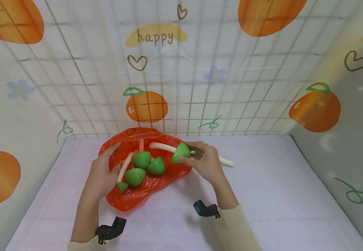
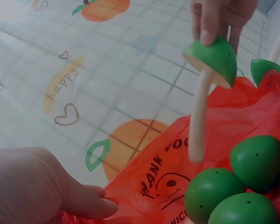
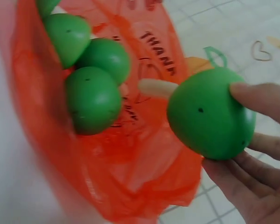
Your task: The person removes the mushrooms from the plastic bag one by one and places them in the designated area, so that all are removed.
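Red and thin, the plastic bag [image 1: 143, 188] lies crumpled on the pale worktop [image 1: 263, 209], its mouth toward the back wall. The left hand [image 1: 101, 174] rests on the bag's left edge, its grip spread, fingers straight and pressing the film down (the left wrist view shows the thumb [image 2: 88, 203] flat on the plastic). Inside the bag lie three green-capped toy mushrooms [image 1: 143, 165] packed close together, caps touching, their pale stems running back and to the left; a smaller green cap [image 1: 122, 187] sits at the bag's near left, partly covered by the left hand, so its stem cannot be made out.

Over the bag's right rim the right hand [image 1: 204, 162] pinches a fourth mushroom [image 1: 180, 152] by its green cap, thumb on one side and fingers on the other. Its long axis runs nearly level, the stem pointing left over the bag's mouth, the cap toward the right. Behind the right hand a white stick [image 1: 226, 161] lies on the worktop, its left end hidden by the fingers. Printing on the bag is only partly legible.
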Available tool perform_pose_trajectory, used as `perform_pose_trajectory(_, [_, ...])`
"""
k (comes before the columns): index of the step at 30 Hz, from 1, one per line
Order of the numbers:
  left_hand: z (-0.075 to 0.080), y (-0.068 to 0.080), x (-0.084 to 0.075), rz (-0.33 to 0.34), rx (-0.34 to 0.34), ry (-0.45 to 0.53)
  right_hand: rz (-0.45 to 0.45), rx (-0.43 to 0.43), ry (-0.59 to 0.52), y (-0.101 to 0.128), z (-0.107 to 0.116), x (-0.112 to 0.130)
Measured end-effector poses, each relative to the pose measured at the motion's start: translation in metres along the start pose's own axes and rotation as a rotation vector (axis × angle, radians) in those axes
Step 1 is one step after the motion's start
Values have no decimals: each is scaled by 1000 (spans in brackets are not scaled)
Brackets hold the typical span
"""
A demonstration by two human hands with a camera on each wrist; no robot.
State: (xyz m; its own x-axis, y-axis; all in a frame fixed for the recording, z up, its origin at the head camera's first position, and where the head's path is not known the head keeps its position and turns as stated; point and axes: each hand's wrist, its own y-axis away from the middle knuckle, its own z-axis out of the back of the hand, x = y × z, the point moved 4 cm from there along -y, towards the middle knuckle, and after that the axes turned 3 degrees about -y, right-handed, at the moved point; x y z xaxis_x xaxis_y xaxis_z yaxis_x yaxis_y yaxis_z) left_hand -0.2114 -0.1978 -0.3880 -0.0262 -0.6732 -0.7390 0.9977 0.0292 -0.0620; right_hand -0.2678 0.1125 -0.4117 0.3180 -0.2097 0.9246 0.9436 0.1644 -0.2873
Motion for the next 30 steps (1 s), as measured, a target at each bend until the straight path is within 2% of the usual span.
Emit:
perform_pose_trajectory(6, [1, 0, -1, -2, -1, 1, 25, 51, -99, 3, 16, 11])
perform_pose_trajectory(11, [1, 0, 0, -1, -3, 0, 54, 51, -146, 6, 31, 19])
perform_pose_trajectory(18, [0, 0, 1, -7, -9, -5, 77, -11, -170, 9, 57, 19])
perform_pose_trajectory(25, [0, 0, 1, 3, -1, -7, 35, -86, -238, 14, 85, 10])
perform_pose_trajectory(30, [0, 0, 1, 3, -1, -9, 38, -134, -251, 15, 102, 1])
